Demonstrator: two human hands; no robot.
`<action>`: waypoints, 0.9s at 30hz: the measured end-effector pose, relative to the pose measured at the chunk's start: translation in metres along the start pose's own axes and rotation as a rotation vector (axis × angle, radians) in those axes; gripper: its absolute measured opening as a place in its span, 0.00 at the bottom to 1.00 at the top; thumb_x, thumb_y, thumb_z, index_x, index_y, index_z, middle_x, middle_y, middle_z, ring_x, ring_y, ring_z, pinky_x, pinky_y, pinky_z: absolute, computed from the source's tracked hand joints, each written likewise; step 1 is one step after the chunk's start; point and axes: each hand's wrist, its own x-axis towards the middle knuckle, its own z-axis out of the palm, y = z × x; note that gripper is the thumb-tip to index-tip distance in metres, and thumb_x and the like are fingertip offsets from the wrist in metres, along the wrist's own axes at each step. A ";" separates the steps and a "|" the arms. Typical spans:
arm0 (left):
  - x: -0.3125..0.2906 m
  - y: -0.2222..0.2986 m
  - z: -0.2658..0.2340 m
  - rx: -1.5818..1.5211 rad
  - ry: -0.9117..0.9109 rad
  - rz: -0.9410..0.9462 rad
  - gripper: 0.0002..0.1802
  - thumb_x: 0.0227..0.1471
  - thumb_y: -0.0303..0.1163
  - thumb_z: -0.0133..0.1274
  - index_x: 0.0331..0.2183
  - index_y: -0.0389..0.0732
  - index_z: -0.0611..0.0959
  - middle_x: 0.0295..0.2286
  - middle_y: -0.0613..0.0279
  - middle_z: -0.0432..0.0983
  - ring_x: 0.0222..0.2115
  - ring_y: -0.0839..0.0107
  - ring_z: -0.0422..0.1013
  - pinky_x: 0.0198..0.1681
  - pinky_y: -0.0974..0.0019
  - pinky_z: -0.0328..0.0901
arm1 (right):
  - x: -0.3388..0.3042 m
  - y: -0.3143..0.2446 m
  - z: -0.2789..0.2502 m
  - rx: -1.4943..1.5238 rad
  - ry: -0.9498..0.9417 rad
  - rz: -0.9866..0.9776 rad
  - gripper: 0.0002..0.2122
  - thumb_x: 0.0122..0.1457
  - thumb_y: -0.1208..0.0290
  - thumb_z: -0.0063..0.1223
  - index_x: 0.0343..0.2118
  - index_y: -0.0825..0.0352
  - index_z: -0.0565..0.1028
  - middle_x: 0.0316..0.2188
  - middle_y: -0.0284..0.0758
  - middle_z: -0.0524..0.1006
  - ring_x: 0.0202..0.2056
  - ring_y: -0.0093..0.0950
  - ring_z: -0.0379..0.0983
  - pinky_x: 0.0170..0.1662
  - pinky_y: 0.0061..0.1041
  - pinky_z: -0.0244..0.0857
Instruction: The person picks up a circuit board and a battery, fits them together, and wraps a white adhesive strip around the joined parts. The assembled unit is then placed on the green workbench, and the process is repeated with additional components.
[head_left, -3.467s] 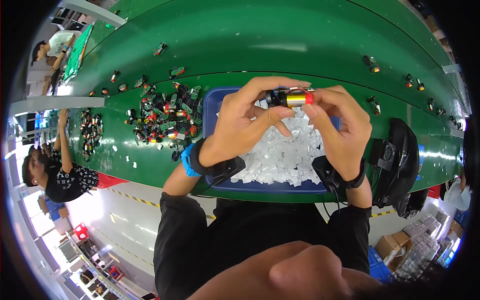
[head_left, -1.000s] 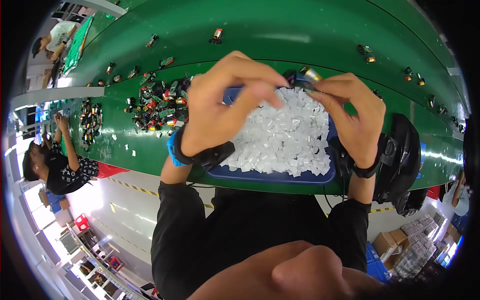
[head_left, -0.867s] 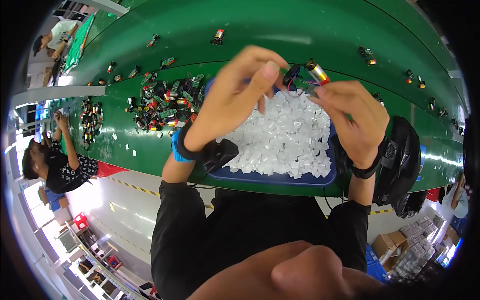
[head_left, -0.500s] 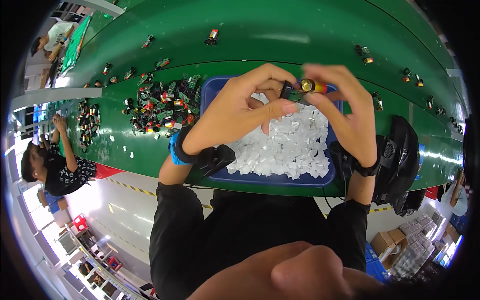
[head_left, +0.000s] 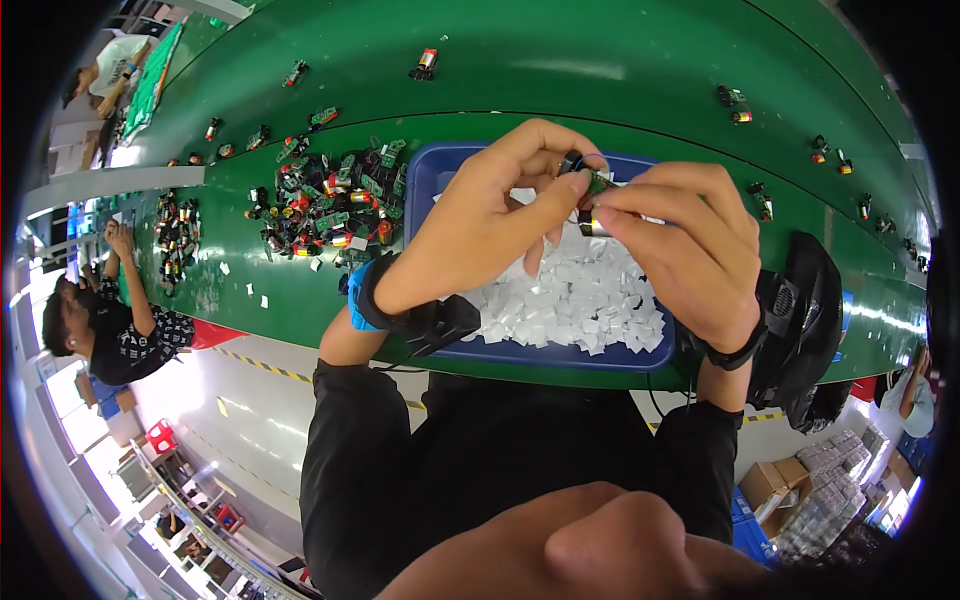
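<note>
Above a blue plastic tray (head_left: 422, 190) I hold a small circuit board assembly (head_left: 598, 184) with both hands. It has a green board, black parts and a cylindrical cell, mostly covered by my fingers. My left hand (head_left: 485, 225) is closed, thumb and fingers pinching the board's left end. From the other side my right hand (head_left: 700, 255) is closed on the same assembly, fingertips pressed together near the cell. Underneath both hands, the tray is filled with many small white square pieces (head_left: 570, 295). What exactly lies between the right fingertips is hidden.
Left of the tray lies a heap of similar assemblies (head_left: 330, 205) on the green table (head_left: 560, 95), with another heap farther left. More assemblies are scattered along the far side and right. A black bag (head_left: 805, 310) stands right of the tray. A co-worker (head_left: 105, 325) sits at the left.
The assembly has turned, so the cell now sits below the board instead of at its upper right. My right hand has come down and its fingers have closed in on the assembly.
</note>
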 end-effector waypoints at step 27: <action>-0.001 -0.005 0.007 0.051 -0.034 0.126 0.19 0.56 0.18 0.54 0.50 0.28 0.74 0.43 0.47 0.76 0.35 0.66 0.78 0.32 0.67 0.80 | 0.007 -0.010 -0.003 -0.194 0.134 0.092 0.16 0.37 0.81 0.73 0.33 0.63 0.83 0.30 0.30 0.74 0.31 0.30 0.72 0.31 0.25 0.65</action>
